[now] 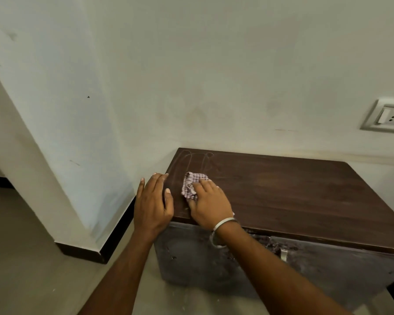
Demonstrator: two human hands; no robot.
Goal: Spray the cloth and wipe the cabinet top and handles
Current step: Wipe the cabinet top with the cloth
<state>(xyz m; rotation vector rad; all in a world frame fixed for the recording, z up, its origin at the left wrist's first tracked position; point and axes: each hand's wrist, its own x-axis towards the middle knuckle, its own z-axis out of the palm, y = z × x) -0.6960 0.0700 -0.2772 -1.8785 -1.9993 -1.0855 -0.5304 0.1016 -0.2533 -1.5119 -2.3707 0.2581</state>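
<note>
A low cabinet with a dark brown wooden top stands against the wall. My right hand presses a crumpled pink-and-white checked cloth flat onto the top near its left front corner. My left hand rests with straight fingers on the cabinet's left edge, thumb lying on the top. Faint curved wipe streaks show at the far left of the top. A small metal handle sits on the worn grey cabinet front. No spray bottle is in view.
A pale wall rises behind the cabinet, with a switch-and-socket plate at the right. A wall column with a dark skirting juts out on the left, close to the cabinet's side. Grey floor lies below.
</note>
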